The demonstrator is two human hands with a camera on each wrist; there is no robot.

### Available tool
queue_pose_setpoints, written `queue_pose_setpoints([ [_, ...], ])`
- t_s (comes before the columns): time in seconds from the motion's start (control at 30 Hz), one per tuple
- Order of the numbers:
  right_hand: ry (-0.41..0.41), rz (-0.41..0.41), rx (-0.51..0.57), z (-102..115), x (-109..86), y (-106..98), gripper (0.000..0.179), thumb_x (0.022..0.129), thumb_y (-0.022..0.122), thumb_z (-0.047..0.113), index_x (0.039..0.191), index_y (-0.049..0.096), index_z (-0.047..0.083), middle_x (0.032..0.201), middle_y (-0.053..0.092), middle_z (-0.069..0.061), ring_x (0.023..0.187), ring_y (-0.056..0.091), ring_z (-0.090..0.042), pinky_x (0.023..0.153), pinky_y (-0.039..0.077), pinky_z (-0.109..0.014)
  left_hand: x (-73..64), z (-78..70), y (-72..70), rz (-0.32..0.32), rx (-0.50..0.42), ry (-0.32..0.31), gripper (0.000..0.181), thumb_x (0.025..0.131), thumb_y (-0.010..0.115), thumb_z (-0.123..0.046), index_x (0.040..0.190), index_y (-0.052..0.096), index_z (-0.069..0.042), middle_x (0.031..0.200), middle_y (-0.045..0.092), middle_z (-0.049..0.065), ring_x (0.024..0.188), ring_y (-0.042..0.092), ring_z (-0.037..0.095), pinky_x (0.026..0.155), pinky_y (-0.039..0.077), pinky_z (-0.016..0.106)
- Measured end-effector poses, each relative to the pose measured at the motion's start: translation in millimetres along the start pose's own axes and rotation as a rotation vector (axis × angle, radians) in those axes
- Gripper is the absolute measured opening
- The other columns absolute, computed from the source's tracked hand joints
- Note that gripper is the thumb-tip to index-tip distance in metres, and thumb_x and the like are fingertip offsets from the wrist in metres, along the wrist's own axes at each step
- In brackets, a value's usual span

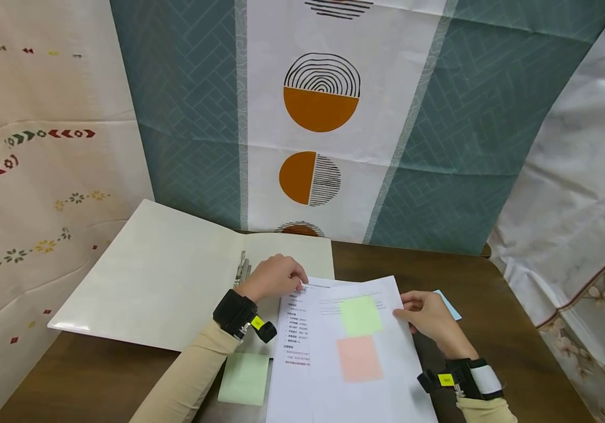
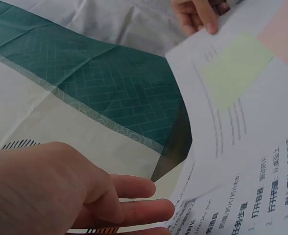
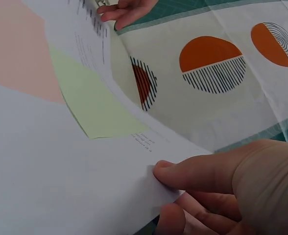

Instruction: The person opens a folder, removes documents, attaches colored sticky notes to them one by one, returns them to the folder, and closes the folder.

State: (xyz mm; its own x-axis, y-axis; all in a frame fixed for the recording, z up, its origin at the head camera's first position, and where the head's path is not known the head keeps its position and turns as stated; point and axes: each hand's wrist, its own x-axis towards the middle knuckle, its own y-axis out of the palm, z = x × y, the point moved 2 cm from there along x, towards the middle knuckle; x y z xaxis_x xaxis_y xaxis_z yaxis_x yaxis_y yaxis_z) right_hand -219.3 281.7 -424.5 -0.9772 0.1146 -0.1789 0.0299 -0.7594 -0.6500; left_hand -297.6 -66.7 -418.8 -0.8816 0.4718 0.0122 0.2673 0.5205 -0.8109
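My right hand (image 1: pixel 431 317) pinches the right edge of a white printed sheet (image 3: pixel 109 186) between thumb and fingers. On that sheet are a green sticky note (image 1: pixel 360 315) and a pink sticky note (image 1: pixel 360 358). Beneath and to its left shows another printed sheet (image 1: pixel 296 335) with dark and red text. My left hand (image 1: pixel 276 276) is at the upper left corner of the sheets, fingers nearly straight, their tips by the paper edge in the left wrist view. An open white binder (image 1: pixel 159 276) lies behind, its metal clip (image 1: pixel 241 269) partly hidden by my left hand.
A pale green sticky note (image 1: pixel 244 379) lies left of the sheets, near my left forearm. A light blue piece of paper (image 1: pixel 449 304) shows behind my right hand. The brown table (image 1: pixel 471 282) ends at a patterned cloth (image 1: pixel 440 117) hanging at the back.
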Motion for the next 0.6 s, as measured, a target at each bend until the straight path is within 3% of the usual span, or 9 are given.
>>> queue_pose_setpoints([
  [0.3, 0.107, 0.049, -0.093, -40.2, -22.5, -36.2, 0.04, 0.101, 0.082, 0.021, 0.122, 0.075, -0.012, 0.098, 0.081, -0.008, 0.081, 0.065, -0.019, 0.065, 0.05, -0.033, -0.7, -0.9, -0.8, 0.01, 0.007, 0.006, 0.024, 0.105, 0.066, -0.007, 0.11, 0.09, -0.012, 0.107, 0.084, 0.005, 0.092, 0.066, 0.019, 0.069, 0.037, 0.028],
  [0.6, 0.179, 0.11, -0.11, -90.9, -44.2, -65.6, 0.027, 0.103, 0.081, 0.022, 0.103, 0.079, -0.005, 0.076, 0.076, 0.002, 0.071, 0.072, -0.016, 0.059, 0.042, -0.028, -1.7, -2.6, -0.7, 0.029, 0.011, -0.005, 0.024, 0.106, 0.067, -0.007, 0.111, 0.09, -0.012, 0.107, 0.084, 0.005, 0.095, 0.066, 0.02, 0.072, 0.04, 0.031],
])
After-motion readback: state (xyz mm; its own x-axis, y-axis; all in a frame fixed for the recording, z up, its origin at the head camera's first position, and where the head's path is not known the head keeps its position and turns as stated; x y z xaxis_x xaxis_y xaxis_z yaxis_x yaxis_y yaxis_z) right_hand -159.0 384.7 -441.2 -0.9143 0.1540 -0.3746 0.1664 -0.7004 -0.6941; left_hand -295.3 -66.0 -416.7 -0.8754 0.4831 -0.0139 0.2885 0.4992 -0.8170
